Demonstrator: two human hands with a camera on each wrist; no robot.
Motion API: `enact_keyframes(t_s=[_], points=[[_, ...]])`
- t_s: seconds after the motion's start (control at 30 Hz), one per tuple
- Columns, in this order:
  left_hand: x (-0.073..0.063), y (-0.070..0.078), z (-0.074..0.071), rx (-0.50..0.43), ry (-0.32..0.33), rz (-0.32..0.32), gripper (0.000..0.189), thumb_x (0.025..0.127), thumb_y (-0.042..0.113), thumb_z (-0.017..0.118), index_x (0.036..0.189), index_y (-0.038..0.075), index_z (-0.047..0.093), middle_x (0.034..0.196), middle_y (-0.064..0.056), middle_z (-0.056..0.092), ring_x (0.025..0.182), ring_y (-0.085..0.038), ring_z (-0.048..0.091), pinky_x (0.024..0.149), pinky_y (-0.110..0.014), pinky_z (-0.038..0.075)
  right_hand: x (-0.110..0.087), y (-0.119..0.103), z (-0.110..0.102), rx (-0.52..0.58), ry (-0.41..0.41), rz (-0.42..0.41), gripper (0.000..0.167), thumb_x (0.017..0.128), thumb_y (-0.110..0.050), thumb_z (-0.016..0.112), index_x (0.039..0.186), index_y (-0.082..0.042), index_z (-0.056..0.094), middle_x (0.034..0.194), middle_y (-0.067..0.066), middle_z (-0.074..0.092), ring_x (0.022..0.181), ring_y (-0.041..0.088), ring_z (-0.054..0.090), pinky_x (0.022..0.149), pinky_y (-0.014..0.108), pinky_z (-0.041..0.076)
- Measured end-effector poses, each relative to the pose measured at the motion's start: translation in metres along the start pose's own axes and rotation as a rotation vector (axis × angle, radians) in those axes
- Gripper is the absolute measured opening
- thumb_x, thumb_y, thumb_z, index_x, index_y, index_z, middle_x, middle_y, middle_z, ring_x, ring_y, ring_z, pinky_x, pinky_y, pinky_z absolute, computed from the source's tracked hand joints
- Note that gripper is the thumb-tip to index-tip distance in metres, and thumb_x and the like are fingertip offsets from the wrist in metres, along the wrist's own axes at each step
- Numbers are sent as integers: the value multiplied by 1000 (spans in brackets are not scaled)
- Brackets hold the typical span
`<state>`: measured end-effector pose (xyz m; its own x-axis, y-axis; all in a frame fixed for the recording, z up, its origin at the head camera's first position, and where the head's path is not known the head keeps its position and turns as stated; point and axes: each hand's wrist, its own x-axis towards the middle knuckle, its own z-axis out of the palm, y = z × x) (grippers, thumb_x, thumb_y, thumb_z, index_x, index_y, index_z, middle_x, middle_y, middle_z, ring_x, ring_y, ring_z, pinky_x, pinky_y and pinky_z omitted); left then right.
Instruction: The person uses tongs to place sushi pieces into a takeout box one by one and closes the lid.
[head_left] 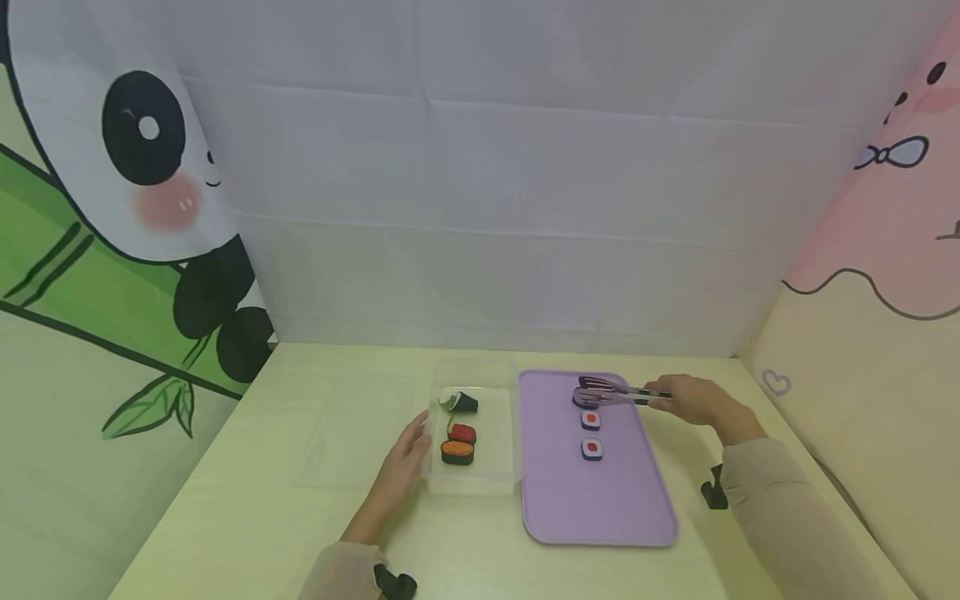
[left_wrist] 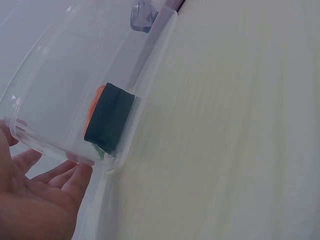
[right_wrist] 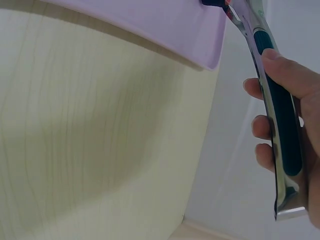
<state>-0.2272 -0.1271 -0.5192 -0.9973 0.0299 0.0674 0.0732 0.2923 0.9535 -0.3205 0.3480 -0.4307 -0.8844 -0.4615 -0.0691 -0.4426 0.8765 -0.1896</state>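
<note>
Meeting the tongs [head_left: 626,397] at the far end of the purple tray [head_left: 600,510], the sushi roll [head_left: 576,397] may slip if pinched off-centre. Right hand [head_left: 693,399] grasps the tongs; left hand [head_left: 402,460], fingers extended, touches the clear box [head_left: 495,437], which uneven pressure might shift.

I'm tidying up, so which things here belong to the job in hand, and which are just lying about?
In use, it seems:
tongs, in right hand
box, touched by left hand
tray
sushi

Not in use:
clear sheet, perhaps the lid
printed backdrop
</note>
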Motion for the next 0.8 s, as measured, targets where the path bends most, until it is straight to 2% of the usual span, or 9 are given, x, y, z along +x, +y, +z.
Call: enact_keyframes(t_s=[0.2,0.47,0.6,0.8], points=[[0,-1,0,0,0,5,51,106,24,43,152,6,30,147,-28,37,135,-46,32,105,-61,30,3,2,4,4,8,3,41,98,-27,60,129,0,61,128,24,58,118,47,51,92,61,42],[1,-2,1,12,9,-41,51,106,28,43,152,12,32,148,-25,37,136,-44,33,105,-60,31,3,-8,-5,12,38,-22,40,99,-27,58,128,0,62,128,22,58,117,46,52,92,61,43],[1,-1,0,13,5,-41,51,106,29,44,153,12,32,148,-26,36,136,-45,32,105,-61,31,6,-23,-17,-6,77,-86,38,99,-25,59,127,0,63,125,21,60,115,43,55,92,59,44],[2,-1,0,14,3,-45,51,106,27,43,152,11,32,148,-25,37,136,-44,31,106,-60,30,14,-58,-36,-6,117,-173,35,98,-25,60,124,-2,65,120,16,64,110,39,59,89,56,47]])
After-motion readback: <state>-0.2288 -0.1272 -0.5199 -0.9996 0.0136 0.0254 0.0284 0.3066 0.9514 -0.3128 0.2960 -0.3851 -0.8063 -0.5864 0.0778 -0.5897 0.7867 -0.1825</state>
